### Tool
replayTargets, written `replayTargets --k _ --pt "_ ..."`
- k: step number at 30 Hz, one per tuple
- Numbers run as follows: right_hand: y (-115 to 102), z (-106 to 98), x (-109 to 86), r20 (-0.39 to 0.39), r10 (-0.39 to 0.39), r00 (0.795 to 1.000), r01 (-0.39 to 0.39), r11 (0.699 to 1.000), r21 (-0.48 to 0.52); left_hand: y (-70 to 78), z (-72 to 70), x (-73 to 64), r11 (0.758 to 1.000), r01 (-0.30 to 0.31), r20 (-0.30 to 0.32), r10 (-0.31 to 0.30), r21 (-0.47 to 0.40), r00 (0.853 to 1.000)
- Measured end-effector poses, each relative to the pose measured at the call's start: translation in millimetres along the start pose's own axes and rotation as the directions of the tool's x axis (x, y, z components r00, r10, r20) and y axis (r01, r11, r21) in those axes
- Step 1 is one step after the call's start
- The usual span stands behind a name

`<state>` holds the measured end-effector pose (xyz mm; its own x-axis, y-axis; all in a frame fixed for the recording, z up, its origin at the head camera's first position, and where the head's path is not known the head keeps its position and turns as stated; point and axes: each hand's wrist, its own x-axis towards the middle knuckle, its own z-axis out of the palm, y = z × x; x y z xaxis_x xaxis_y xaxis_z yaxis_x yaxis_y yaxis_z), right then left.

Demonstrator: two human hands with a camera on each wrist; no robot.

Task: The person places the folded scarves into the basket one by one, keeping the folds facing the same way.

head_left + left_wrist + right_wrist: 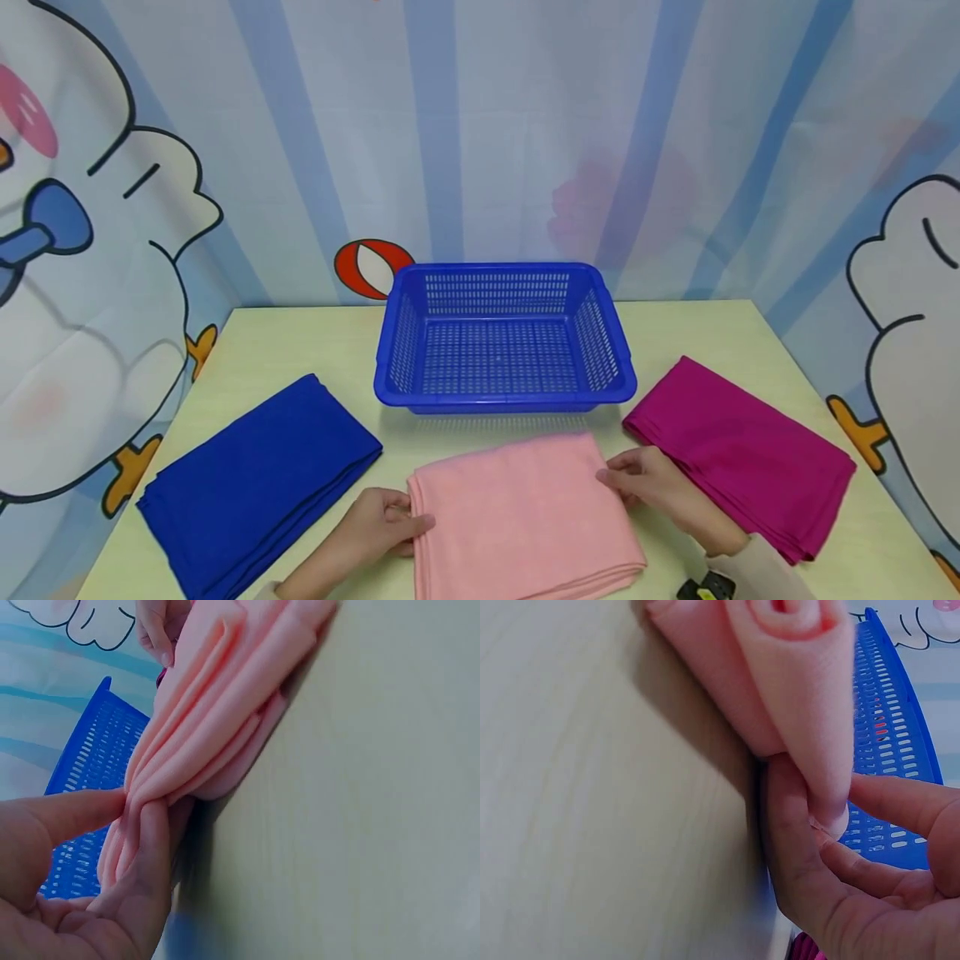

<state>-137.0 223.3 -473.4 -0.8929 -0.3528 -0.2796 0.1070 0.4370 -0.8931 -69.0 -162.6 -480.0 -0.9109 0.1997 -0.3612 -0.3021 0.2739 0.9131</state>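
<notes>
Pinching opposite sides of the folded pink cloth (525, 508), about midway between the table's (300, 342) left and right edges, the left hand (375, 525) and right hand (651, 483) should catch every layer and bear evenly, so that the folds stay aligned.

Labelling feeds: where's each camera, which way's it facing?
Head: on the head, looking forward and down at the pink cloth; left hand and right hand show.
Left wrist: on that wrist, facing the left hand's pinch; right hand shows too.
Right wrist: on that wrist, facing the right hand's pinch; only that hand shows.
Shared: every view shows pink cloth, blue basket.
</notes>
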Motion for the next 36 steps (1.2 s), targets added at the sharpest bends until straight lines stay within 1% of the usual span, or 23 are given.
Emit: replayTargets --k 2,5,10,14,17,21,23,27,28,32,36 --pt "0.3 0.1 -0.3 0.002 0.005 1.000 -0.005 1.000 0.008 -1.9 1.3 1.4 0.998 0.033 0.016 -0.032 -0.062 0.999" --pt "0.0 0.2 -1.0 0.003 0.020 1.000 -0.020 0.999 0.032 -4.1 2.7 2.4 0.991 0.072 0.029 -0.069 -0.116 0.997" --pt "-0.9 0.5 -1.2 -0.003 0.068 0.998 -0.068 0.996 0.061 -5.6 2.9 2.3 0.986 0.080 0.033 -0.076 -0.144 0.997" --pt "-1.9 0.6 -0.1 -0.002 0.111 0.994 -0.110 0.992 0.067 -4.0 2.4 1.1 0.978 0.124 0.031 -0.121 -0.167 0.992" --pt "-1.9 0.1 0.5 0.006 0.122 0.993 -0.122 0.990 0.067 -3.6 2.9 0.0 0.968 0.157 0.027 -0.155 -0.194 0.988" --pt "-0.4 -1.0 1.3 0.026 0.124 0.992 -0.126 0.989 0.082 -6.0 3.4 -2.4 0.954 0.175 0.032 -0.172 -0.242 0.985" --pt "0.3 -1.4 1.5 0.037 0.121 0.992 -0.124 0.988 0.091 -7.1 3.1 -4.1 0.942 0.197 0.046 -0.191 -0.273 0.980" --pt "0.6 -1.7 1.2 0.048 0.103 0.994 -0.107 0.988 0.107 -7.1 1.1 -6.9 0.906 0.264 0.091 -0.247 -0.330 0.965" --pt "0.5 -1.7 0.9 0.047 0.100 0.994 -0.105 0.989 0.109 -6.6 0.7 -7.3 0.902 0.273 0.101 -0.254 -0.335 0.962" --pt "-0.3 -1.5 -0.1 0.045 0.097 0.994 -0.102 0.987 0.121 -4.1 -1.2 -8.6 0.893 0.297 0.150 -0.260 -0.338 0.954" --pt "-1.3 -1.0 -0.9 0.050 0.117 0.992 -0.123 0.983 0.139 -2.4 -2.2 -9.7 0.879 0.316 0.221 -0.249 -0.358 0.943"
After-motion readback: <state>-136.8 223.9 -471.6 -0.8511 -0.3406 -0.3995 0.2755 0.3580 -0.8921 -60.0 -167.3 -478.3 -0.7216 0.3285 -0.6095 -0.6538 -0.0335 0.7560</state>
